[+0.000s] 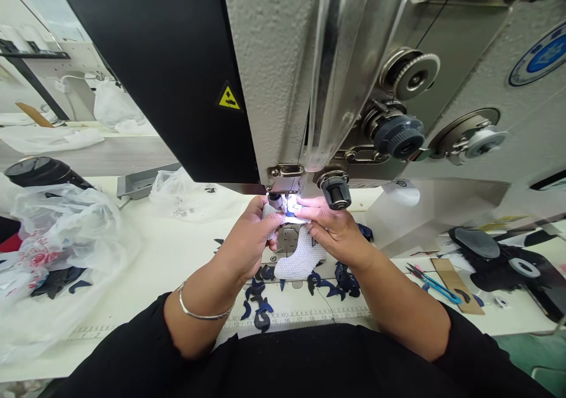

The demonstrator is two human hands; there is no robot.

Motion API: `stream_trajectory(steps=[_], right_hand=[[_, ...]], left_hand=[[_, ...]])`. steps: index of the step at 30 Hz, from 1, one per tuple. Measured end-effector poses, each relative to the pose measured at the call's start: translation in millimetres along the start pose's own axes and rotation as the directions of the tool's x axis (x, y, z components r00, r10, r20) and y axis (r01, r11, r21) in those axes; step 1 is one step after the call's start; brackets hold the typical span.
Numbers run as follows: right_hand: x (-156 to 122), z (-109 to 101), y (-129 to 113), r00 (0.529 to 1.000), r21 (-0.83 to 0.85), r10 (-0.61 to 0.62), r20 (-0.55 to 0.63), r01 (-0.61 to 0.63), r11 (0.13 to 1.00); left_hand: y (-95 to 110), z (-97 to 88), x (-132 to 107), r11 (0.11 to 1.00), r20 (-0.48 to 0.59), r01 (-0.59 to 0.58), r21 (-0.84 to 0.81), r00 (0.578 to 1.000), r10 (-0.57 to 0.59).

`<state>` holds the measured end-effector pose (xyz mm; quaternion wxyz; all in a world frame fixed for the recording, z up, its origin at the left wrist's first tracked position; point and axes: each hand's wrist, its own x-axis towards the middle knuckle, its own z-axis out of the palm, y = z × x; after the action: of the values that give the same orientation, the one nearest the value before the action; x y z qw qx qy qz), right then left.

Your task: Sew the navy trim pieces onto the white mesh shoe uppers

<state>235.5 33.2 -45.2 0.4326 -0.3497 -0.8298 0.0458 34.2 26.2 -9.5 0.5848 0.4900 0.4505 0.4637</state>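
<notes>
A white textured fabric piece (299, 258) lies under the needle area of a sewing machine (272, 62), its curved end hanging toward me. My left hand (254, 230) pinches the fabric's left side, thumb on top. On the other side my right hand (331, 227) grips it with the fingers close to the presser foot. Between my fingertips sits a small dark blue piece (290, 213) under the bright lamp; its outline is hard to make out. Part of the metal needle plate (289, 240) shows between the hands.
Several dark blue curved scraps (260, 306) lie in front of the machine by a printed ruler (300, 315). Thread snips (435, 285) and a cardboard strip (457, 286) are at right. Plastic bags (66, 239) and a grey tray (145, 181) stand at left.
</notes>
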Motion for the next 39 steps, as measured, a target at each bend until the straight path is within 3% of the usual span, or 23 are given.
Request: stream_trajectory(steps=[11,19,22,24,25,26,27,29,30,31,32,34,37,39], right_hand=[[-0.9,3.7,-6.8,0.999,-0.092,-0.025,-0.021,0.023,0.995],[-6.4,6.1,-19.4,0.998,-0.277,-0.015,-0.057,-0.002,0.961],[-7.1,7.0,-23.9,0.999,-0.31,-0.005,-0.052,-0.012,0.951],[-7.4,8.3,-26.5,0.998,-0.322,0.0,-0.057,-0.018,0.947],[-7.5,9.0,-27.6,0.998,-0.326,-0.001,-0.064,-0.02,0.945],[-7.5,9.8,-28.4,0.997,-0.326,-0.003,-0.073,-0.021,0.945],[-7.6,10.6,-28.8,0.997,-0.32,-0.005,-0.079,-0.021,0.947],[-7.7,11.8,-28.4,0.996,-0.291,-0.005,-0.09,-0.022,0.956],[-7.8,12.3,-27.6,0.995,-0.271,-0.002,-0.096,-0.024,0.962],[-8.0,12.6,-26.4,0.994,-0.251,0.001,-0.106,-0.027,0.968],[-8.3,12.8,-25.1,0.993,-0.234,0.0,-0.12,-0.028,0.972],[-9.3,12.9,-22.3,0.988,-0.223,-0.009,-0.152,-0.025,0.975],[-10.8,12.7,-19.4,0.987,-0.232,-0.018,-0.158,-0.019,0.973],[-11.5,12.3,-18.8,0.99,-0.233,-0.005,-0.143,-0.028,0.972]], left_hand=[[-1.2,-6.1,2.9,0.99,0.059,0.05,-0.13,0.997,-0.043],[-1.2,-13.2,7.4,0.987,0.013,0.034,-0.158,0.999,-0.032],[-4.1,-19.5,11.0,0.998,-0.038,-0.012,-0.054,0.999,0.01],[-6.4,-23.1,10.1,0.977,-0.145,-0.118,0.18,0.979,0.145],[-7.4,-24.4,8.1,0.915,-0.202,-0.196,0.353,0.939,0.279],[-8.0,-25.1,5.2,0.799,-0.218,-0.276,0.535,0.868,0.446],[-8.4,-25.4,1.7,0.632,-0.169,-0.346,0.693,0.774,0.61],[-7.5,-24.6,-5.5,0.248,0.076,-0.467,0.849,0.571,0.817],[-6.3,-23.8,-8.4,0.083,0.215,-0.515,0.853,0.492,0.843],[-4.5,-23.0,-10.4,-0.041,0.335,-0.548,0.835,0.448,0.829],[-2.3,-22.3,-11.5,-0.129,0.428,-0.566,0.814,0.435,0.792],[3.2,-21.3,-11.4,-0.22,0.547,-0.577,0.787,0.484,0.683],[12.5,-19.9,-9.4,-0.263,0.629,-0.59,0.763,0.585,0.511],[18.4,-18.4,-8.3,-0.282,0.648,-0.589,0.757,0.626,0.433]])
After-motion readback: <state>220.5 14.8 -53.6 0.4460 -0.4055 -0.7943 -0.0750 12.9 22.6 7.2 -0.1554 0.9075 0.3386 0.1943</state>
